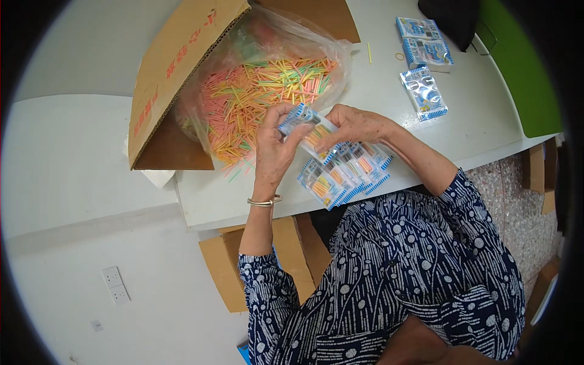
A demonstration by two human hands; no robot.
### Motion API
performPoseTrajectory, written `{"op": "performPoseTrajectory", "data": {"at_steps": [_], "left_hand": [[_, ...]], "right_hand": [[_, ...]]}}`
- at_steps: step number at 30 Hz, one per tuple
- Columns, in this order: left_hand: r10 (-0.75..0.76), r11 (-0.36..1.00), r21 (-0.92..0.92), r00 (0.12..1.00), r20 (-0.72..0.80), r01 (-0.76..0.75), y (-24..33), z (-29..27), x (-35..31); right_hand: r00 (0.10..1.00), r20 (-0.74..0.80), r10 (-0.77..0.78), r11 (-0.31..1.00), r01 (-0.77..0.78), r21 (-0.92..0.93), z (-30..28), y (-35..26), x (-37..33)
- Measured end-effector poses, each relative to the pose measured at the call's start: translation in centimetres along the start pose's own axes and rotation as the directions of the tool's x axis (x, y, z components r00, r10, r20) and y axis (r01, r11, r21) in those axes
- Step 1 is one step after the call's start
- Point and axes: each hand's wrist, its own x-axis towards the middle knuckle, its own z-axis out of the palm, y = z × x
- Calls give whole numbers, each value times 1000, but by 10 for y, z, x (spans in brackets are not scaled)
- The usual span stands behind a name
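A small clear packet with blue-and-white print (317,135) is held between both hands, with thin orange and yellow sticks showing through it. My left hand (274,146) grips its left side, thumb on top. From the right, my right hand (358,126) pinches it with the thumb pressed on its face. Beneath the hands, several similar packets (350,176) with coloured sticks lie fanned out near the table's front edge. Just beyond the left hand, a clear plastic bag (340,61) gapes, full of loose pastel sticks (255,91).
A tipped cardboard box (161,91) surrounds the bag. More blue-and-white packets (424,91) lie at the table's far right, near a rubber band (399,56) and a single yellow stick (369,53). A green panel (520,73) stands at the right edge. Open cardboard (222,267) sits below the table.
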Motion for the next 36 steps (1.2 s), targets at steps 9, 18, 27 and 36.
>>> {"op": "performPoseTrajectory", "data": {"at_steps": [9,18,27,36], "left_hand": [[-81,973,-221,995,-52,68,-12,10,-12],[-19,986,-165,996,-93,4,-2,18,-23],[-238,959,-160,971,-18,232,-32,-13,-93],[93,722,684,966,-243,103,-67,-24,-74]], "right_hand": [[998,-48,50,997,-47,67,-7,15,2],[999,-41,-18,996,22,83,-5,-1,-11],[742,-620,-256,813,-182,-553,-61,1,-87],[417,-692,-589,311,-673,-671,-99,61,-124]]}}
